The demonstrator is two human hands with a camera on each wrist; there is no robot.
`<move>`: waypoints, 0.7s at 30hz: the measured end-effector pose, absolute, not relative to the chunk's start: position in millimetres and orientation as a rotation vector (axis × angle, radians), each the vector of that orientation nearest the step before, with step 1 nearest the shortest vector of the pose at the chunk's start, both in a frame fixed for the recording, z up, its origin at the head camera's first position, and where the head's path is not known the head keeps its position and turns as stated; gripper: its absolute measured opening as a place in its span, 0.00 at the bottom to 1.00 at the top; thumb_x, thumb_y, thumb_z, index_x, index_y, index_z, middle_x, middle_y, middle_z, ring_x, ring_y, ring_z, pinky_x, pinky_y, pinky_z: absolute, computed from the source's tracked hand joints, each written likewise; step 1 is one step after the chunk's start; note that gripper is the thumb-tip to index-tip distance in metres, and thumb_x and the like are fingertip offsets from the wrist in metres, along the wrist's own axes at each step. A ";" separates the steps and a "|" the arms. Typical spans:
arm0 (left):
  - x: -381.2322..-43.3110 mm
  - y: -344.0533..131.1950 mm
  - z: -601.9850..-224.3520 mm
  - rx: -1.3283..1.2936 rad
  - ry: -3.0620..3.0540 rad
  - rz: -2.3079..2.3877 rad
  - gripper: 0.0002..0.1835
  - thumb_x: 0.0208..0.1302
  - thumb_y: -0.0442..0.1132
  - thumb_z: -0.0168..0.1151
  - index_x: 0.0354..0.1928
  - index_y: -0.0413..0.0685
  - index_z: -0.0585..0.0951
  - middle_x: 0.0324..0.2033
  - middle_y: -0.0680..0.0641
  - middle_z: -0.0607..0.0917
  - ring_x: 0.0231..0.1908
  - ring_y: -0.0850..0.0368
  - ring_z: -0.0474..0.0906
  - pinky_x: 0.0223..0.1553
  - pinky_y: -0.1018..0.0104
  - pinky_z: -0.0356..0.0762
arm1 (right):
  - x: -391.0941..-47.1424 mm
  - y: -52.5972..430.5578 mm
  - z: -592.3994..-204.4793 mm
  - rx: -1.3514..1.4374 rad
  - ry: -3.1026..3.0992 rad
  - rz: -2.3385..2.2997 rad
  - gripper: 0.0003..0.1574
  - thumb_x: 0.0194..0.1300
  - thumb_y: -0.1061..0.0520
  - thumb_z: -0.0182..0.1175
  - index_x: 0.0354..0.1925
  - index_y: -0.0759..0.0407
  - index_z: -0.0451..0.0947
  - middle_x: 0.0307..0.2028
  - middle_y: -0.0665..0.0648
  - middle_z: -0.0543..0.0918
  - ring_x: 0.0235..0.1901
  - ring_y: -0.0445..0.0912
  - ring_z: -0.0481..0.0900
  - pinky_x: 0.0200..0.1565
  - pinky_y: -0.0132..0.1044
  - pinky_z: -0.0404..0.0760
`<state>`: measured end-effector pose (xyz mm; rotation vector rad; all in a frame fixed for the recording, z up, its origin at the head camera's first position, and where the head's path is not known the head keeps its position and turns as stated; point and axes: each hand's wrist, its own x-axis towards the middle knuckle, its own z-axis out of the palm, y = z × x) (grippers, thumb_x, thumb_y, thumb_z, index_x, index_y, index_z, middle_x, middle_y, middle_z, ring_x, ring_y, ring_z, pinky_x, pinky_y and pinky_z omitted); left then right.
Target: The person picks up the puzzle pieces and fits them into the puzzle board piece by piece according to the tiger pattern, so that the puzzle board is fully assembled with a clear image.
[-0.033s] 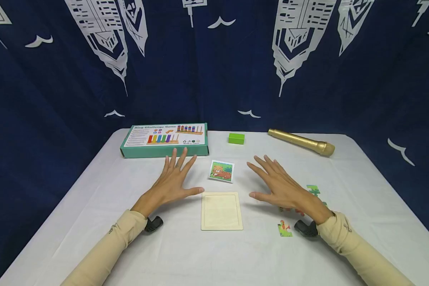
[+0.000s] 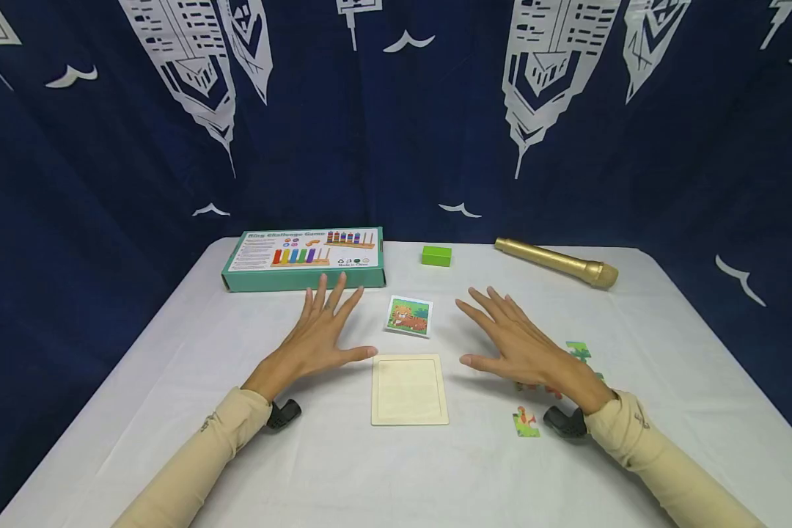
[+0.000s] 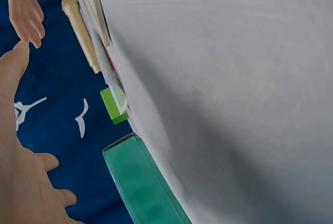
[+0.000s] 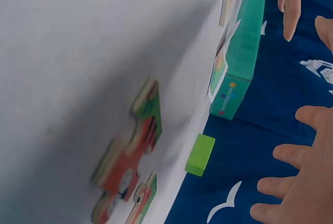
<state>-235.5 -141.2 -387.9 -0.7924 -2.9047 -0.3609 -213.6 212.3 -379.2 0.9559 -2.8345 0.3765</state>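
My left hand (image 2: 315, 343) hovers over the table with its fingers spread and holds nothing. Its thumb tip overlaps the top left corner of a square wooden puzzle tray (image 2: 409, 390) in the head view. To the right of the tray, my right hand (image 2: 518, 343) is likewise spread and holds nothing. Below and beside it lie several jigsaw pieces, among them a green and orange one (image 2: 526, 423) and a green one (image 2: 578, 350); the hand and wrist partly hide others. A red and green piece (image 4: 125, 167) appears large in the right wrist view. Beyond the tray sits a tiger picture card (image 2: 409, 317).
A teal Ring Challenge Game box (image 2: 303, 277) stands at the back left. Right of it are a small green block (image 2: 436, 256) and a gold microphone (image 2: 554, 262). White cloth covers the table (image 2: 343, 477), and a dark blue patterned curtain (image 2: 396, 147) hangs behind.
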 end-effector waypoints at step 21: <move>-202.7 -123.2 -385.0 -1.043 -3.342 -0.546 0.65 0.33 0.67 0.77 0.73 0.49 0.56 0.75 0.42 0.48 0.73 0.39 0.37 0.71 0.44 0.40 | -218.2 259.1 -380.6 0.815 -2.988 0.643 0.33 0.61 0.49 0.67 0.61 0.59 0.72 0.55 0.58 0.79 0.54 0.55 0.75 0.52 0.52 0.75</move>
